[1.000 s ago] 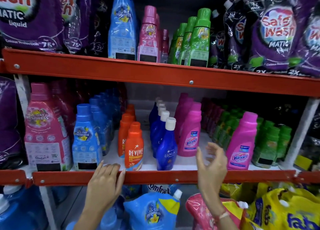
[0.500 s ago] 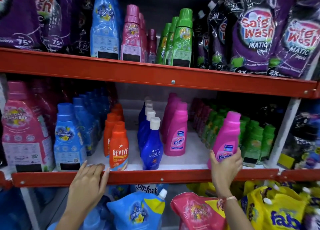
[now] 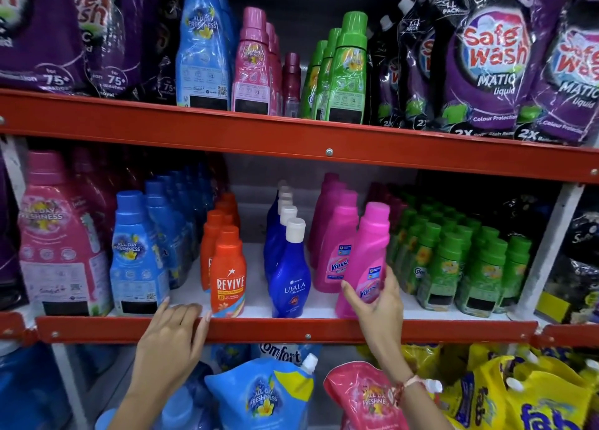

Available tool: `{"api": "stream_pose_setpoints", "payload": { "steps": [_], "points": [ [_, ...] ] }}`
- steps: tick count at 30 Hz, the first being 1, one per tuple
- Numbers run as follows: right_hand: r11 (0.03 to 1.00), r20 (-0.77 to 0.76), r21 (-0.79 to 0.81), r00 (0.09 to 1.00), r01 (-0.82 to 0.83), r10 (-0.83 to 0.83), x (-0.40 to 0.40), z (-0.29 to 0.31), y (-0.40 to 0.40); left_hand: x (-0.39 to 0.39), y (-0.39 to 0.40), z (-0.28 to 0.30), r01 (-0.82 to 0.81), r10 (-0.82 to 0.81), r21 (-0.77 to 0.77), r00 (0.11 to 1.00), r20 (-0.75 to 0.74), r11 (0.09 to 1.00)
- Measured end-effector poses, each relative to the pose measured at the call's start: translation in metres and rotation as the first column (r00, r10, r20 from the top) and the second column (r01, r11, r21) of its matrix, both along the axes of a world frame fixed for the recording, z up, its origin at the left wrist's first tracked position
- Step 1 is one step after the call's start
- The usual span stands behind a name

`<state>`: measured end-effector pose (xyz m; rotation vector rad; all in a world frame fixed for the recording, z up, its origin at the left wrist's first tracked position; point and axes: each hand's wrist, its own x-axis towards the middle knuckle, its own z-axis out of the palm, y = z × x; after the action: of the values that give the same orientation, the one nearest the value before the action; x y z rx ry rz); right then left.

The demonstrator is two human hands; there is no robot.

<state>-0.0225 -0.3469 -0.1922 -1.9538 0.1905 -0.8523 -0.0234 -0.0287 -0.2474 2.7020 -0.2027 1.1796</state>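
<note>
My right hand point(image 3: 377, 303) grips the lower body of a pink Vanish bottle point(image 3: 368, 251), which leans left at the front of the middle shelf, close beside a second pink Vanish bottle point(image 3: 337, 245). My left hand point(image 3: 171, 335) rests with straight fingers on the red front rail point(image 3: 285, 330) of that shelf, just left of an orange Revive bottle point(image 3: 227, 271). A blue Ujala bottle point(image 3: 290, 274) with a white cap stands between the orange and pink rows.
Blue softener bottles point(image 3: 136, 251) and a big pink one point(image 3: 55, 235) fill the left; green bottles point(image 3: 460, 261) crowd the right. The upper shelf point(image 3: 291, 138) holds bottles and purple Safe Wash pouches point(image 3: 489, 63). Refill pouches point(image 3: 265, 394) lie below.
My right hand went from open in front of the shelf to gripping the pink Vanish bottle, and has slid it left towards the other pink bottle. My left hand stayed on the rail.
</note>
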Motion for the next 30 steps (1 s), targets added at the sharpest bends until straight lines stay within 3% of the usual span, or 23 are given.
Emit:
{"api": "stream_pose_setpoints", "payload": {
  "steps": [12, 14, 17, 20, 24, 27, 30],
  "points": [
    [0.981, -0.073, 0.011, 0.978, -0.194, 0.194, 0.009, 0.002, 0.008, -0.005, -0.001, 0.003, -0.009, 0.010, 0.025, 1.000, -0.016, 1.000],
    [0.987, 0.018, -0.005, 0.987, -0.158, 0.158, 0.001, 0.006, 0.014, -0.006, -0.003, 0.004, -0.009, 0.009, 0.013, 1.000, -0.022, 1.000],
    [0.999, 0.353, -0.049, 0.936, 0.007, 0.011, -0.018, 0.015, 0.039, -0.006, -0.004, 0.005, -0.008, 0.008, -0.013, 0.999, -0.048, 1.000],
    [0.983, 0.466, -0.134, 0.868, -0.122, 0.172, -0.032, 0.017, 0.077, -0.006, -0.003, 0.007, -0.002, -0.003, -0.044, 0.994, -0.111, 0.999],
    [0.843, 0.106, -0.048, 0.837, -0.535, 0.537, -0.038, 0.011, 0.135, -0.015, -0.009, 0.016, 0.015, -0.043, -0.203, 0.990, -0.135, 0.979],
    [0.806, -0.149, 0.086, 0.792, -0.586, 0.592, -0.033, 0.017, 0.164, -0.023, -0.016, 0.028, 0.068, -0.147, -0.425, 0.977, -0.156, 0.903],
    [0.811, -0.266, 0.226, 0.767, -0.540, 0.584, -0.015, 0.020, 0.175, -0.027, -0.020, 0.039, 0.156, -0.258, -0.536, 0.959, -0.119, 0.829]
  ]
}}
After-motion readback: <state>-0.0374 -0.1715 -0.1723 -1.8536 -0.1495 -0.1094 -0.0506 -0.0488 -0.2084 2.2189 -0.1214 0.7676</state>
